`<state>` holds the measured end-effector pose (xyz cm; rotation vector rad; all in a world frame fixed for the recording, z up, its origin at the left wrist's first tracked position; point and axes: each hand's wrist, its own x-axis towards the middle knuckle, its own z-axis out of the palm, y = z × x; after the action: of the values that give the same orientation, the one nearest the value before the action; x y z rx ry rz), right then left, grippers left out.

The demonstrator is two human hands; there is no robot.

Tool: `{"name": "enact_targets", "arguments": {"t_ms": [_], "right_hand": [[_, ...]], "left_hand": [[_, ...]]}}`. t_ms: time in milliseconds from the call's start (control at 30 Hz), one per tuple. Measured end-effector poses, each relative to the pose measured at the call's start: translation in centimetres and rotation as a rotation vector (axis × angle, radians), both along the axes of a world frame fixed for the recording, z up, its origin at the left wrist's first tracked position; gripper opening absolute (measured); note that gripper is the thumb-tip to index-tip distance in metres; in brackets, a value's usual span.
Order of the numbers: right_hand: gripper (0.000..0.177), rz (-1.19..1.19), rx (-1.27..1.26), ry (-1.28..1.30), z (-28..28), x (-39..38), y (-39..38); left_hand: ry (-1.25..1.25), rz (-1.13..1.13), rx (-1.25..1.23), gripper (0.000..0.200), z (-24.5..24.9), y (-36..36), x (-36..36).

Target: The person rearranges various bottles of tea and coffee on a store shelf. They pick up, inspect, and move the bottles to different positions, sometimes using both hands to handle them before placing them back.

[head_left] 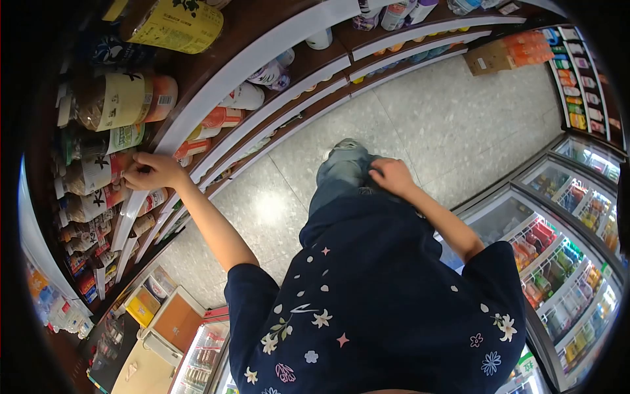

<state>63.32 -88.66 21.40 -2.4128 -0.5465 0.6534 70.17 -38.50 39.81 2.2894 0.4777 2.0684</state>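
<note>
Left hand (152, 172): raised to the shelving on the left, arm stretched out, fingers (133, 176) curled against the end of a packet – whether they pinch it or only touch it cannot be told.
Right hand (394, 176): lies on the jeans (341, 172) at the thigh, fingers loosely bent, nothing in it.
Hands, relation: well apart, one at the shelf, one at the body.
Packet (98, 171): lies on its side on a middle shelf, pale label with a dark leaf-like mark, red end towards the left hand; the writing is too small to read.
Neighbouring packets: the same pale label and dark mark repeat above and below; the one above (125, 100) has an orange end and a barcode patch.
Yellow pack (180, 25): top shelf, dark print on yellow – not legible.
Shelf rail (216, 98): white strip along the dark wooden shelf edge, just beside the left hand; no price tag can be read.
Shirt (380, 308): dark navy, printed with small flowers and stars.
Floor (459, 118): pale speckled tiles.
Cardboard box (489, 58): on the floor at the far end, orange bottles beside it.
Coolers (558, 262): glass-door units on the right, rows of bottled and canned drinks; brands not legible.
</note>
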Motion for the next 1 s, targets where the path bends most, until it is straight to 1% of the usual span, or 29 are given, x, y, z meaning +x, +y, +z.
{"name": "enact_targets", "arguments": {"t_ms": [33, 67, 133, 233, 267, 333, 433, 467, 567, 600, 700, 800, 833, 900, 933, 967, 1000], "right_hand": [[0.028, -0.031, -0.038, 0.115, -0.4, 0.8, -1.5], [0.028, -0.133, -0.039, 0.166, -2.2, 0.6, -3.1], [0.028, -0.2, -0.158, 0.25, -7.3, -0.2, -6.8], [0.029, -0.19, -0.296, 0.356, -11.7, -2.0, -10.4], [0.031, -0.154, -0.327, 0.381, -12.5, -2.8, -11.1], [0.036, -0.087, -0.382, 0.413, -13.3, -3.3, -11.3], [0.042, -0.256, -0.463, 0.493, -13.5, -3.6, -10.1], [0.047, -0.269, -0.448, 0.536, -14.2, -3.4, -9.6], [0.044, -0.459, -0.157, 0.719, -16.9, -4.5, -8.2], [0.038, -0.437, -0.014, 0.802, -16.7, -4.8, -7.5], [0.025, -0.508, 0.101, 0.901, -16.6, -5.0, -6.4], [0.024, -0.722, 0.422, 0.807, -16.6, -6.0, -7.2], [0.026, -0.817, 0.459, 0.859, -15.3, -6.4, -6.7], [0.029, -1.002, 0.536, 0.958, -9.1, -6.5, -4.4], [0.037, -0.951, 0.474, 0.919, -4.9, -6.7, -2.3], [0.047, -0.937, 0.434, 0.831, -4.9, -7.3, -2.0], [0.049, -0.859, 0.308, 0.769, -1.9, -7.3, -1.1]], "left_hand": [[-0.006, 0.002, -0.007, 0.029, 0.0, -0.1, 0.0], [-0.001, 0.007, 0.0, 0.029, 0.0, 0.0, 0.1], [0.016, 0.026, 0.009, 0.028, 0.0, 0.1, -0.1], [0.037, 0.005, 0.035, 0.027, 0.1, 0.0, -0.3], [0.042, 0.033, 0.06, 0.027, 0.0, 0.2, -0.3], [0.05, 0.027, 0.009, 0.027, 0.4, -0.7, -0.3], [0.035, 0.034, -0.024, 0.027, 0.3, -0.4, -0.1], [0.027, 0.03, -0.027, 0.027, 0.3, -0.5, 0.0], [0.042, 0.013, -0.081, 0.027, 0.7, -1.5, -0.6], [0.048, 0.007, -0.077, 0.027, 0.7, -1.4, -0.6], [0.062, 0.004, -0.086, 0.027, 0.3, -1.0, -0.5], [0.091, 0.001, -0.089, 0.027, 0.2, -0.8, -0.6], [0.102, -0.002, -0.093, 0.026, 0.1, -0.8, -0.7], [0.12, -0.007, -0.103, 0.025, 0.3, -0.9, -0.8], [0.112, 0.001, -0.083, 0.024, 0.1, -0.7, -0.7], [0.107, 0.007, -0.085, 0.024, 0.1, -0.7, -0.7], [0.102, 0.011, -0.088, 0.024, 0.1, -0.8, -0.7]]}}
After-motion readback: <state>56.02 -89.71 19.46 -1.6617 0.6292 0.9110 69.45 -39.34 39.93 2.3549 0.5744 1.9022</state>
